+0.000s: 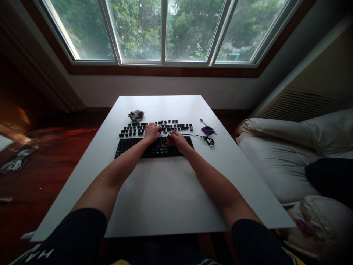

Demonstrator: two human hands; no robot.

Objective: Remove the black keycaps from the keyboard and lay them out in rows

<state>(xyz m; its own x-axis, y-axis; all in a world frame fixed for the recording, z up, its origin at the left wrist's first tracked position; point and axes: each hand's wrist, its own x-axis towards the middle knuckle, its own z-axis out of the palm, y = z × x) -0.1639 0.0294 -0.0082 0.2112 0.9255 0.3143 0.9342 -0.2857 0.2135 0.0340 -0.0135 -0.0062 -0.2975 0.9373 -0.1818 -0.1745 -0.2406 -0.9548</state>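
Note:
A black keyboard (pixel 129 144) lies on the white table, with some of its keys off. Above its back edge, my left hand (pixel 152 132) has its fingers bent and drawn together; what they hold, if anything, is too small to make out. Over the keyboard's right half, my right hand (pixel 178 141) is closed in a pinch on a thin wire keycap puller (pixel 163 141), whose loops point left. Loose black keycaps (pixel 132 129) stand in rows behind the keyboard, on both sides of my left hand.
On the white table (pixel 176 198) a crumpled grey cloth (pixel 136 115) lies back left. To the right are a purple cloth or pouch (pixel 207 130), a small brush-like stick (pixel 204 122) and a coiled black cable (pixel 208 140). A pale sofa (pixel 270 165) stands beyond the right edge.

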